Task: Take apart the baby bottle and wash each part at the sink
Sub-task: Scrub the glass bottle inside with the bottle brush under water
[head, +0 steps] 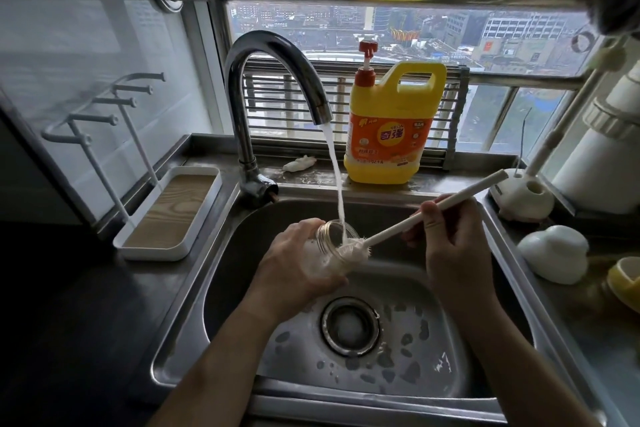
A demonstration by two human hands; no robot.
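At frame centre, over the sink [214, 253], the left hand [294, 263] wraps the clear bottle [327, 246], tilting its mouth under the tap's stream [334, 166] to catch water. The right hand [446, 236] pinches the brush [353, 251] by its handle, bristles at the bottle's mouth for scrubbing.

Clear bottle [325, 250] tilted over sink — brush [353, 251] seemingly inside.

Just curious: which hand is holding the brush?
The right hand grips the brush; the left hand holds the clear bottle under the running water.
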